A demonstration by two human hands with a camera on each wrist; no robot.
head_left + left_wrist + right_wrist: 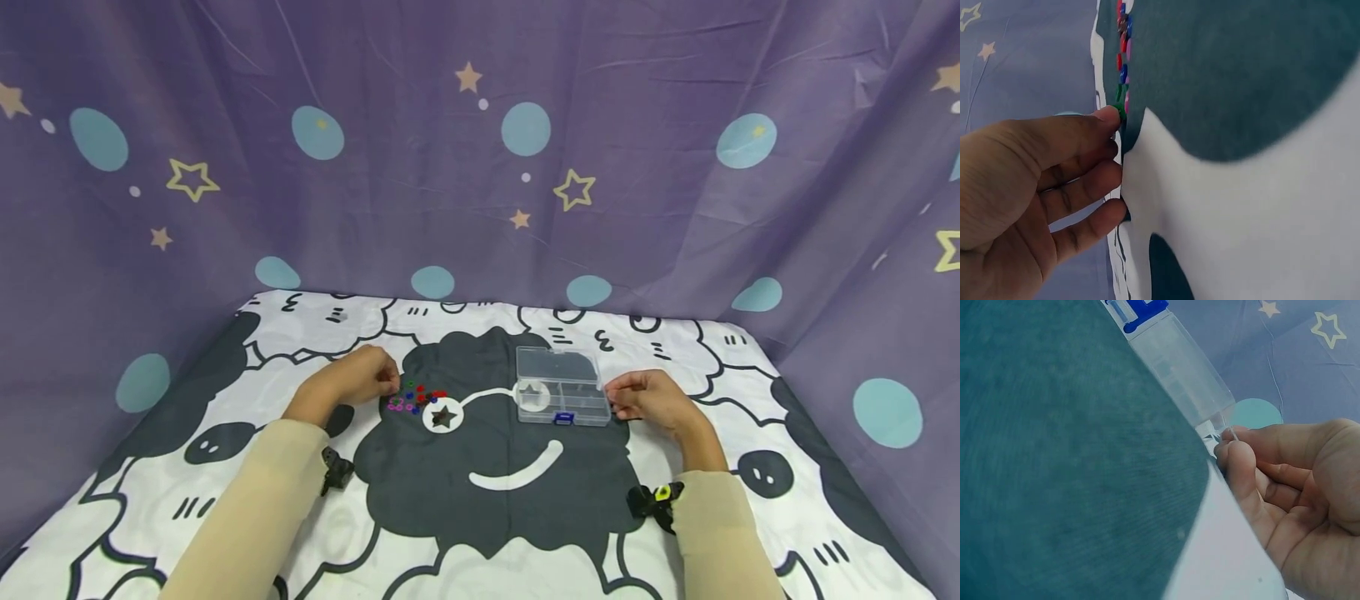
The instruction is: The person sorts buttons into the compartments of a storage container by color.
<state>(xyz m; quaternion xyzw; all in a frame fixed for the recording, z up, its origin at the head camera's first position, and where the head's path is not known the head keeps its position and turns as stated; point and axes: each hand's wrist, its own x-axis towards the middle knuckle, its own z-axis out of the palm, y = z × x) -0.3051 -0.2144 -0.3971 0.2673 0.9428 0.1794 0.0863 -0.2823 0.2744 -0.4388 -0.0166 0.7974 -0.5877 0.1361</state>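
Observation:
Small coloured rings and pieces (421,398) in red, blue, pink and green lie loose on the dark part of the cloth. At their left edge is my left hand (358,379); its thumb and a finger pinch a small green ring (1120,111), partly hidden by the thumb. A clear plastic compartment box (564,414) with a blue latch (564,418) stands to the right, its lid (557,364) raised at the back. My right hand (654,400) pinches the box's right end between thumb and fingers. No pieces are discernible in its compartments.
A black and white cartoon-print cloth (480,512) covers the table. Behind and at both sides hangs a purple curtain (420,200) with stars and blue dots. A black device sits on the left wrist (337,471) and another on the right wrist (654,504).

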